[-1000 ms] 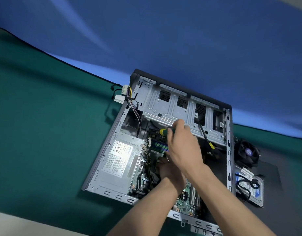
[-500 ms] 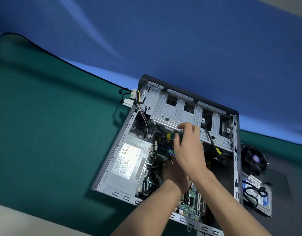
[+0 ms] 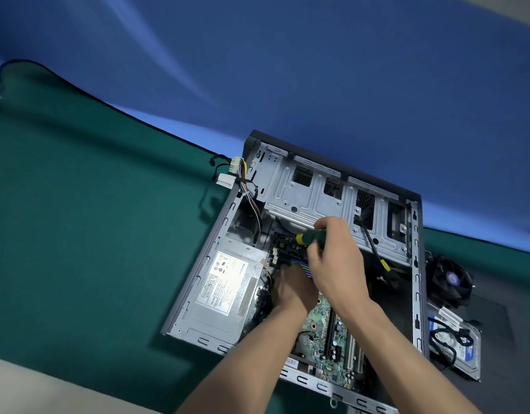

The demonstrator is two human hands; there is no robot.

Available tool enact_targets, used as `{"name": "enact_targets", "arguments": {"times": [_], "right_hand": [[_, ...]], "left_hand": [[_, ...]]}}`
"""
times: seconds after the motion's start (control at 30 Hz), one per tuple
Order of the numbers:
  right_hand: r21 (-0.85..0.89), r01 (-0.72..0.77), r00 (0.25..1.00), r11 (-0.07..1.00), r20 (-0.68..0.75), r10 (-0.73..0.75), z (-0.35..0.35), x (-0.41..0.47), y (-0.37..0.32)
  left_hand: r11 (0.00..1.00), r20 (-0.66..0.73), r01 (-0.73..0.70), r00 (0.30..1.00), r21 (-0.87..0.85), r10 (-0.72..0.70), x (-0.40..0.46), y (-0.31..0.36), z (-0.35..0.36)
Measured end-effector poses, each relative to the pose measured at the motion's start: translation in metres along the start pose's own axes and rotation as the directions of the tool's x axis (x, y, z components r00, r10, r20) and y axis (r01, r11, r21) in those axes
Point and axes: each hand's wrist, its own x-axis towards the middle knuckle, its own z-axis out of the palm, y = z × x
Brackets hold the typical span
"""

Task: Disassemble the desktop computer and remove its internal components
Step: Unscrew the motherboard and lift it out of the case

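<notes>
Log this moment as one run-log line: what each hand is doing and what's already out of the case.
right hand: grips screwdriver | left hand: on motherboard, grip unclear | out: fan, hard drive

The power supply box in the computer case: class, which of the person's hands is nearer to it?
Left. The left hand sits just beside the power supply box; the right hand, gripping the screwdriver, is farther away.

The screwdriver [image 3: 310, 236] shows only its green and yellow handle; its shaft and tip are hidden behind the right hand [image 3: 337, 262]. The left hand [image 3: 292, 286] has its fingers out of sight beneath the right, so its grasp cannot be told. The power supply [image 3: 224, 289] label is too glared to read. The case [image 3: 198, 273] runs off the bottom edge.
</notes>
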Motion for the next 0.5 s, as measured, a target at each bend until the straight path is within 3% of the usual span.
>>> {"name": "enact_targets", "arguments": {"times": [0.07,0.17,0.23,0.3,0.5], "right_hand": [[-0.004,-0.022,1.0,1.0,0.011,0.022,0.0,-0.001,0.002],[0.016,-0.039,0.999,0.999,0.008,0.039,0.0,-0.002,0.004],[-0.018,0.004,1.0,1.0,0.007,-0.004,0.001,-0.004,0.006],[-0.004,-0.041,0.999,0.999,0.016,0.041,0.002,-0.005,0.005],[0.02,-0.061,0.998,0.998,-0.005,0.061,0.006,-0.006,0.0]], "left_hand": [[0.983,-0.083,0.07,0.993,-0.167,-0.085,0.002,0.002,-0.007],[0.878,-0.144,0.029,0.983,-0.478,-0.11,0.008,0.003,-0.006],[0.844,-0.204,0.063,0.958,-0.533,-0.2,0.006,0.007,-0.01],[0.81,-0.286,-0.011,0.938,-0.586,-0.194,0.007,0.007,-0.01],[0.757,-0.319,-0.018,0.913,-0.654,-0.253,0.005,0.013,-0.015]]}}
